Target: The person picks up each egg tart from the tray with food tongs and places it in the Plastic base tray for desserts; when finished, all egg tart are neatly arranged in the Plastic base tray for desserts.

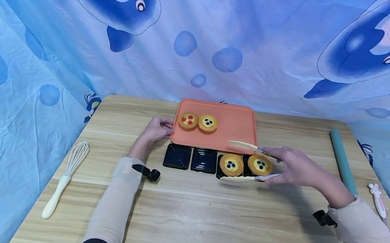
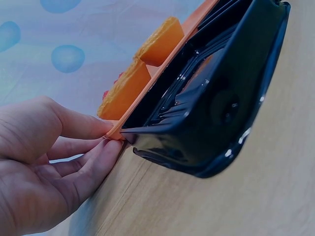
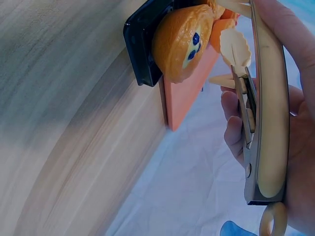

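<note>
My left hand (image 1: 156,130) pinches the left rim of the orange tray (image 1: 237,122), thumb and fingers meeting at its corner in the left wrist view. On that tray lie a tart with red fruit pieces (image 1: 188,121) and a blueberry tart (image 1: 208,123). My right hand (image 1: 295,167) holds cream-tipped tongs (image 3: 270,108), their two arms spread wide apart. In the head view the arms pass on either side of two blueberry tarts, one in the third black container (image 1: 231,165), the other in the rightmost (image 1: 260,164). Whether the tongs touch either tart I cannot tell.
Two black containers (image 1: 177,157) without tarts stand left in the row before the tray. A whisk (image 1: 68,167) lies far left. On the right are a teal roller (image 1: 343,163) and a white rabbit-headed utensil (image 1: 377,200). Behind the table hangs a blue curtain (image 1: 205,19).
</note>
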`<action>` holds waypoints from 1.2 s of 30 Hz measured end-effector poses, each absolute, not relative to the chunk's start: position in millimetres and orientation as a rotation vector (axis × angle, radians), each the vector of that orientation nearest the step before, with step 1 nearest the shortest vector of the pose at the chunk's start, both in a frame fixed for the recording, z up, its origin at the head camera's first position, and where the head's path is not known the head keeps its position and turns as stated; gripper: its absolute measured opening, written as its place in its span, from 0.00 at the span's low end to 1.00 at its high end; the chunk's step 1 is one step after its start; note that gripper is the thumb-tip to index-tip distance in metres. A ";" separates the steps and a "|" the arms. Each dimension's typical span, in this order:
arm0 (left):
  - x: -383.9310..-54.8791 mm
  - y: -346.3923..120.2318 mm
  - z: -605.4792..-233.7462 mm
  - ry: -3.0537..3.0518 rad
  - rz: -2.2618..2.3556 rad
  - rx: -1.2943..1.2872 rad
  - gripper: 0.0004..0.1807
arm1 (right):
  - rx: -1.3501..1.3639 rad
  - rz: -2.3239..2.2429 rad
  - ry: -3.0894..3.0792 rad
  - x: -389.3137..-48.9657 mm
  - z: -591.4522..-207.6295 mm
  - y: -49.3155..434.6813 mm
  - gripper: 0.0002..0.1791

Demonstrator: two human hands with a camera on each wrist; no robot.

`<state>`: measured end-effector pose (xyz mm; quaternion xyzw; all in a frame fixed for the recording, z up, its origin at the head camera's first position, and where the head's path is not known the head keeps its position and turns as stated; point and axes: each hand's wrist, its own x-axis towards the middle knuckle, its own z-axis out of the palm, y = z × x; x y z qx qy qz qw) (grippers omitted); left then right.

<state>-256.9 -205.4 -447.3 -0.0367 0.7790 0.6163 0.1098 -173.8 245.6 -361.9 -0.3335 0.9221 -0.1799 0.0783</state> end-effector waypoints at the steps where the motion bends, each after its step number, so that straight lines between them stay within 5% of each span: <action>1: -256.9 -205.5 -447.3 2.290 1.812 -0.109 0.22 | -0.986 -0.546 2.759 -173.7 -360.9 245.6 0.57; 16: -255.8 -205.0 -445.8 2.277 1.817 -0.123 0.23 | -1.011 -0.657 2.795 -186.2 -343.3 243.0 0.52; 36: -257.7 -207.9 -449.4 2.279 1.814 -0.117 0.23 | -0.960 -0.649 2.790 -257.3 -353.9 181.0 0.51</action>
